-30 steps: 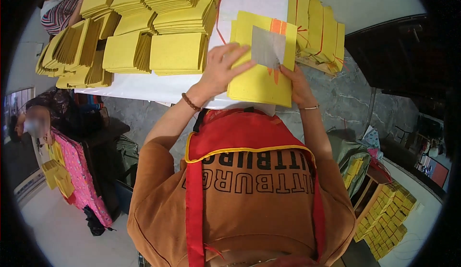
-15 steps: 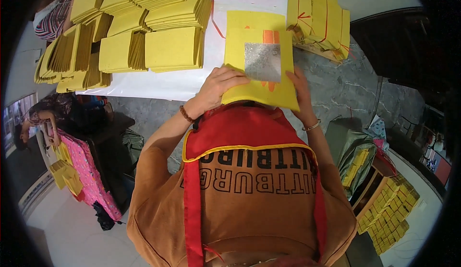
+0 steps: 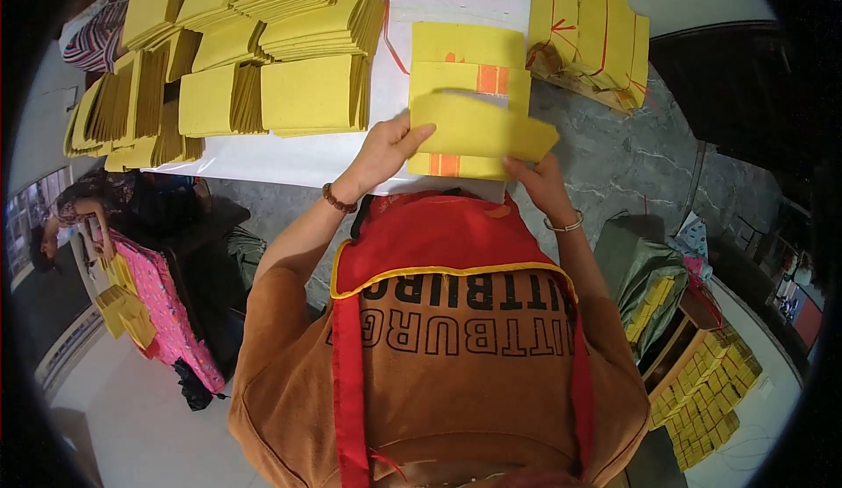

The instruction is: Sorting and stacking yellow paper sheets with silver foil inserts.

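Note:
A yellow paper sheet (image 3: 474, 128) lies before me on a white-covered table, its near end folded up and away from me. The curved flap covers most of a silver foil square (image 3: 491, 99), of which only a thin strip shows. Orange marks (image 3: 493, 79) sit beyond the flap, with more along the near fold. My left hand (image 3: 390, 150) pinches the sheet's left edge, thumb on top of the flap. My right hand (image 3: 539, 185) is closed at the near right edge, fingertips on the paper below the flap's raised corner. More yellow paper (image 3: 469, 42) lies beneath, toward the far side.
Stacks of folded yellow paper (image 3: 316, 93) fill the table's left side. Yellow bundles tied with red string (image 3: 596, 32) stand at the right. A white sheet (image 3: 281, 159) covers the table. Beyond the left side, another person (image 3: 88, 207) bends over a pink cloth (image 3: 167, 313).
The sheet's near end has been folded up over the foil square. My right hand has moved down and left from the sheet's right side; my left hand has shifted slightly left.

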Motion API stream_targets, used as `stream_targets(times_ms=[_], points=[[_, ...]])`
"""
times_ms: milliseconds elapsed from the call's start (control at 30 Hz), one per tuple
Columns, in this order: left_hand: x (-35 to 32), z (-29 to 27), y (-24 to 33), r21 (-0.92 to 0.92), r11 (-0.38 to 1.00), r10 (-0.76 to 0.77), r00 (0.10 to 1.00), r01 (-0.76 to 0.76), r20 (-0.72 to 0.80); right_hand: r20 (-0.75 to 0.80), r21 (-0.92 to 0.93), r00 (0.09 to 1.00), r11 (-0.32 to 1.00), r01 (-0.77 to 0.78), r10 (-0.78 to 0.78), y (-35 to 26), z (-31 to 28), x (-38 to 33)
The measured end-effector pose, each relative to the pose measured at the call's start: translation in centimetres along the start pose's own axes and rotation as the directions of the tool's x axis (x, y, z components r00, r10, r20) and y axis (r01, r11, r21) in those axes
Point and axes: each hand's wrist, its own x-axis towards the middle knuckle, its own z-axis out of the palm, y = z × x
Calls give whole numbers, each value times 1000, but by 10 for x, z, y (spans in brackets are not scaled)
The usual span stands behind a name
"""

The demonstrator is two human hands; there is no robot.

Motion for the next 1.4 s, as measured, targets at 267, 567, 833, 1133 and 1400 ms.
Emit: stream_targets(times_ms=[267, 567, 833, 1133, 1400], points=[[19, 8, 8, -283, 941, -230, 965, 188, -125, -171, 245, 982, 962, 125, -84, -10, 10, 18], [25, 13, 5, 339, 940, 98, 930, 29, -353, -261, 124, 964, 988, 89, -54, 1, 13, 34], [37, 13, -1, 433, 894, 66, 921, 117, -384, -423, 93, 905, 991, 99, -51, -9, 21, 39], [36, 11, 34, 858, 513, 620, 708, -38, -339, -454, 14, 891, 1000, 15, -7, -13, 22, 42], [53, 42, 24, 828, 329, 516, 821, -454, 245, -452, -13, 892, 1000, 21, -24, -22, 21, 40]])
